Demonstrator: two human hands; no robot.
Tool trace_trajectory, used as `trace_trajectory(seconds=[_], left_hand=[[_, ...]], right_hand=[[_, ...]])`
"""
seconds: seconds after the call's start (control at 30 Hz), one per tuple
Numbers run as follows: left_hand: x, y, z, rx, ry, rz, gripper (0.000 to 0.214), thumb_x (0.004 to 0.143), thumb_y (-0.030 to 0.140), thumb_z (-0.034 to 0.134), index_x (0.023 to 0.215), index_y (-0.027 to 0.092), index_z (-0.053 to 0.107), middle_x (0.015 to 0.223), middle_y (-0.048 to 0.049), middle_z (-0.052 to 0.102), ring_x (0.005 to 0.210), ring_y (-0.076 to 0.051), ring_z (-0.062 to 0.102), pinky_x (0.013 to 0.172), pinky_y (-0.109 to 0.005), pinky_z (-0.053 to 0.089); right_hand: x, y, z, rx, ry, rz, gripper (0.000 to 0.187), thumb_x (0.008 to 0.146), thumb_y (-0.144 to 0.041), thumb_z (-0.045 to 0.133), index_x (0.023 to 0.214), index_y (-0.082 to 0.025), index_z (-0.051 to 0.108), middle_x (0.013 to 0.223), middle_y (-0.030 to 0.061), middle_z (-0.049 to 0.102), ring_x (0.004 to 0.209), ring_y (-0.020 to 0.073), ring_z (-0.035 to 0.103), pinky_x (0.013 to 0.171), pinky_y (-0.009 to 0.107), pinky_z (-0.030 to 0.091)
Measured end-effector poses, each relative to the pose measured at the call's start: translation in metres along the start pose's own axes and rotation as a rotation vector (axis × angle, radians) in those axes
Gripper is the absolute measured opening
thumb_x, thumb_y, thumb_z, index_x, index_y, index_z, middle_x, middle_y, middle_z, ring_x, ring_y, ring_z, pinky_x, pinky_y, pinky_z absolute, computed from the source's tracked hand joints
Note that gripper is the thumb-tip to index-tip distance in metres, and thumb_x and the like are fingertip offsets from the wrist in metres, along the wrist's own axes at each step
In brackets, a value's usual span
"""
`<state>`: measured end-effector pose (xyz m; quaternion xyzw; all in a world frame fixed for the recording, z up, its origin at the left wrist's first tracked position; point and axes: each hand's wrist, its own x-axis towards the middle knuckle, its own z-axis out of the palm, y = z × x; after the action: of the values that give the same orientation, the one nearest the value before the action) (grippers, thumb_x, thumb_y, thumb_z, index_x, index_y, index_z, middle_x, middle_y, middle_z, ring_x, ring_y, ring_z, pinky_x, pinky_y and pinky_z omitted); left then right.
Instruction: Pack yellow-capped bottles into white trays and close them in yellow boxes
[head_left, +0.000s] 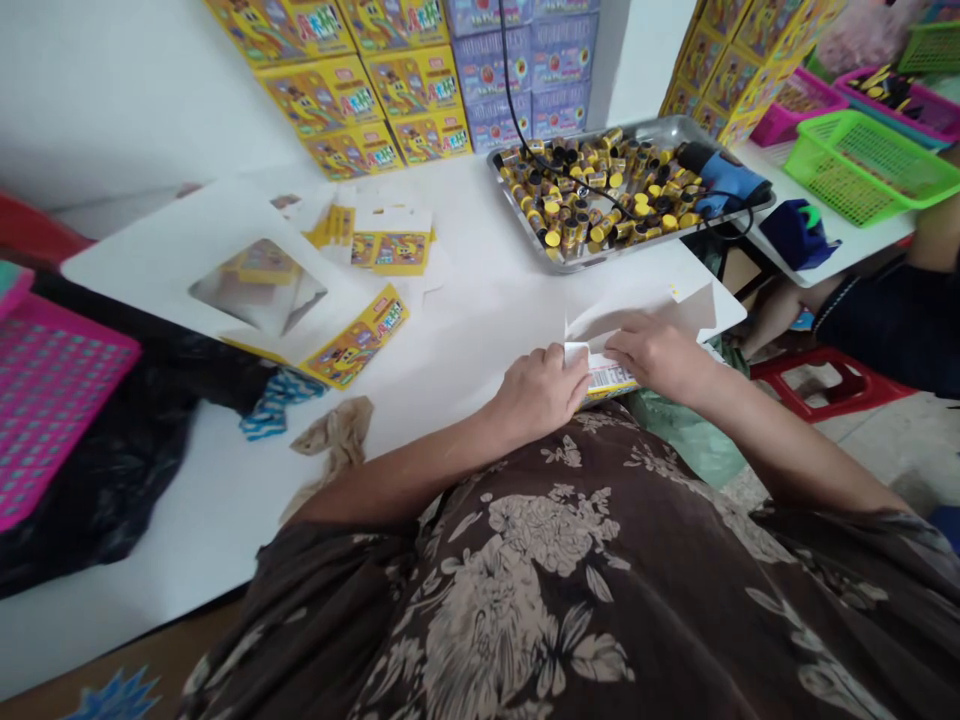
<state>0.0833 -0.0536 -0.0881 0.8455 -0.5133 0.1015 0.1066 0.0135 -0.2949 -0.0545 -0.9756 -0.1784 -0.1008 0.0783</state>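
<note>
1. Our left hand (pixel 541 388) is curled, knuckles up.
2. Our right hand (pixel 654 355) lies palm down, fingers pointing at the left one.
3. Both hands almost touch; our bare arms bend in.

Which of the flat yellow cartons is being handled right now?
The carton at the near edge of the table: the left hand and right hand are both on it. The other cartons lie loose farther left, untouched.

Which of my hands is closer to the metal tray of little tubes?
Right. The right hand is straight in front of the metal tray; the left hand sits further left, nearer the body.
</note>
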Motion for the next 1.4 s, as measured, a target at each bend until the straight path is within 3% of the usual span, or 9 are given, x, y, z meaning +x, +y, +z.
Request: trace_trajectory(seconds=[0.13, 0.23, 0.33, 0.5, 0.67, 0.9, 1.1, 1.27, 1.4], left_hand=[[0.001, -0.001, 0.010, -0.044, -0.011, 0.004, 0.076, 0.114, 0.070, 0.033, 0.153, 0.012, 0.063, 0.108, -0.0205, 0.075, 0.088, -0.029, 0.073, 0.068, -0.035, 0.052], [0.004, 0.002, 0.018, -0.089, 0.015, -0.009, 0.077, 0.114, 0.071, 0.030, 0.155, 0.012, 0.060, 0.108, -0.0213, 0.075, 0.087, -0.028, 0.072, 0.067, -0.034, 0.052], [0.009, 0.005, 0.024, -0.125, 0.031, -0.023, 0.079, 0.114, 0.072, 0.031, 0.155, 0.010, 0.059, 0.107, -0.0223, 0.074, 0.084, -0.028, 0.071, 0.065, -0.035, 0.051], [0.019, 0.010, 0.030, -0.126, 0.027, -0.067, 0.080, 0.112, 0.075, 0.033, 0.148, 0.012, 0.066, 0.105, -0.0214, 0.074, 0.079, -0.026, 0.069, 0.063, -0.034, 0.048], [0.019, 0.016, 0.045, -0.129, 0.071, -0.140, 0.079, 0.112, 0.072, 0.037, 0.152, 0.009, 0.062, 0.106, -0.0219, 0.073, 0.083, -0.030, 0.070, 0.069, -0.040, 0.054], [0.017, -0.002, 0.061, -0.245, 0.652, 0.107, 0.099, 0.108, 0.061, 0.061, 0.180, 0.020, 0.006, 0.161, -0.0261, 0.059, 0.152, -0.040, 0.057, 0.117, -0.058, 0.055], [0.018, -0.012, 0.057, -0.288, 0.395, 0.268, 0.053, 0.110, 0.049, 0.062, 0.152, 0.018, 0.065, 0.146, -0.0190, 0.075, 0.143, -0.038, 0.067, 0.121, -0.062, 0.052], [0.017, -0.018, 0.057, -0.334, 0.272, 0.232, 0.055, 0.111, 0.045, 0.055, 0.154, 0.012, 0.061, 0.135, -0.0217, 0.079, 0.135, -0.037, 0.070, 0.117, -0.064, 0.054], [0.019, -0.018, 0.061, -0.370, 0.217, 0.162, 0.052, 0.110, 0.042, 0.053, 0.153, 0.014, 0.061, 0.133, -0.0200, 0.079, 0.133, -0.037, 0.070, 0.116, -0.064, 0.054]], right_hand=[[-0.029, 0.005, -0.016, -0.004, 0.564, 0.016, 0.017, 0.110, -0.028, 0.060, 0.114, -0.025, 0.077, 0.113, 0.0114, 0.076, 0.106, 0.0297, 0.070, 0.096, 0.049, 0.054], [-0.039, 0.040, -0.018, 0.123, 0.929, 0.354, 0.021, 0.111, -0.043, 0.061, 0.120, -0.029, 0.075, 0.114, 0.0128, 0.075, 0.107, 0.0315, 0.069, 0.095, 0.051, 0.055], [-0.033, 0.074, 0.000, 0.631, 0.752, 0.679, 0.044, 0.094, -0.067, 0.074, 0.118, -0.030, 0.074, 0.109, 0.0089, 0.077, 0.099, 0.0298, 0.070, 0.081, 0.045, 0.057], [-0.017, 0.075, 0.033, 1.160, 0.412, 0.803, 0.063, 0.068, -0.065, 0.089, 0.116, -0.028, 0.073, 0.109, 0.0030, 0.079, 0.096, 0.0268, 0.074, 0.083, 0.042, 0.060], [-0.012, 0.073, 0.034, 0.966, 0.394, 0.781, 0.054, 0.060, -0.040, 0.083, 0.110, -0.024, 0.069, 0.107, 0.0043, 0.079, 0.103, 0.0295, 0.074, 0.099, 0.050, 0.061], [-0.016, 0.070, 0.039, 0.682, 0.383, 0.805, 0.060, 0.065, -0.033, 0.072, 0.124, -0.023, 0.066, 0.121, 0.0098, 0.076, 0.119, 0.0349, 0.071, 0.108, 0.057, 0.060], [-0.024, 0.050, 0.046, 0.661, 0.392, 0.704, 0.058, 0.074, -0.031, 0.070, 0.132, -0.024, 0.065, 0.127, 0.0099, 0.077, 0.120, 0.0338, 0.071, 0.110, 0.057, 0.059], [-0.029, 0.047, 0.041, 0.697, 0.371, 0.543, 0.059, 0.087, -0.032, 0.072, 0.145, -0.030, 0.070, 0.143, 0.0100, 0.073, 0.134, 0.0334, 0.066, 0.112, 0.055, 0.056], [-0.026, 0.053, 0.035, 0.909, 0.371, 0.594, 0.046, 0.091, -0.062, 0.078, 0.123, -0.030, 0.081, 0.134, 0.0081, 0.077, 0.125, 0.0316, 0.071, 0.103, 0.048, 0.059]])
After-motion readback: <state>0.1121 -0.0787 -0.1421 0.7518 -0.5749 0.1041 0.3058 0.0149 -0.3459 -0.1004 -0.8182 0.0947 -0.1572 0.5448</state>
